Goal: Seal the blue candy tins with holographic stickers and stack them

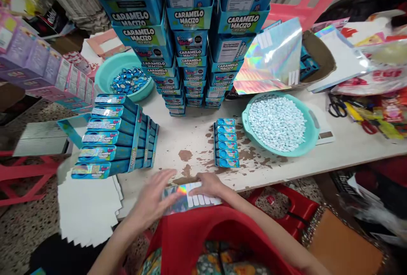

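Observation:
At the table's near edge, against the red apron, lies a shiny holographic sheet (178,198) with white strips on its right part. My right hand (208,185) grips it at the far edge, thumb over the strips and fingers curled behind. My left hand (152,198) is slightly blurred, its fingers spread, with the thumb reaching over the sheet's left part; whether it touches is unclear. Just beyond, a small row of blue candy boxes (227,143) lies on the table. Further left stands a larger stack of blue candy boxes (117,137).
Tall stacks of blue cartons (190,46) rise at the back. A turquoise basin (313,133) of pale tablets stands right; another basin (104,69) holds shiny blue pieces. White sheets (87,211) overhang the left edge. Scissors (337,105) lie far right.

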A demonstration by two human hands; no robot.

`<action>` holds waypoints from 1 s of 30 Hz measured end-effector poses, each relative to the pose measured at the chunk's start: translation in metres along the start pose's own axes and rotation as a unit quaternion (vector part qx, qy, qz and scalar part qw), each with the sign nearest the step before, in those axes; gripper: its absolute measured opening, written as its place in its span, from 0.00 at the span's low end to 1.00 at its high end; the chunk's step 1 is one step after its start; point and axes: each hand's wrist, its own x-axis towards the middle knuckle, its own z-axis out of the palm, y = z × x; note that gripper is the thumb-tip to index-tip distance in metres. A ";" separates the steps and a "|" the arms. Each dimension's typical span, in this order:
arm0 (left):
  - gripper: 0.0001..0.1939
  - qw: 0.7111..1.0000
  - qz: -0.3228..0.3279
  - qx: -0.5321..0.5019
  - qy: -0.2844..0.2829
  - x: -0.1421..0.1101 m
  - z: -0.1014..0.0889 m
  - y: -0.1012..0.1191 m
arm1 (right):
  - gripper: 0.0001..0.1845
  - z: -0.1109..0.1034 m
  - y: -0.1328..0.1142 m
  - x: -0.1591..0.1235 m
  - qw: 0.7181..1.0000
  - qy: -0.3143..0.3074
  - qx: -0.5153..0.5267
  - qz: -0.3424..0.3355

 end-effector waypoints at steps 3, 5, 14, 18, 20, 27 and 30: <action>0.32 0.984 -0.030 -0.003 -0.174 0.019 0.041 -0.010 | 0.20 0.001 0.011 0.002 0.999 0.016 -0.028 0.003; 0.21 0.977 -0.088 0.030 -0.190 0.035 0.059 -0.024 | 0.13 0.000 0.015 0.002 0.998 0.049 -0.047 -0.008; 0.09 0.986 -0.056 0.087 -0.128 0.054 0.091 -0.040 | 0.04 0.020 0.039 -0.005 0.978 0.167 -0.125 -0.006; 0.13 0.989 -0.046 0.056 -0.125 0.054 0.101 -0.031 | 0.05 0.027 0.052 -0.013 0.973 0.178 -0.147 -0.015; 0.15 0.990 -0.045 0.048 -0.122 0.058 0.104 -0.028 | 0.07 0.030 0.049 -0.014 0.962 0.205 -0.174 -0.042; 0.13 0.988 -0.061 -0.028 -0.141 0.074 0.111 -0.032 | 0.23 0.052 0.020 -0.001 0.947 0.204 -0.173 -0.176; 0.13 0.984 -0.083 -0.057 -0.145 0.077 0.115 -0.036 | 0.26 0.064 0.024 0.002 0.950 0.175 -0.166 -0.198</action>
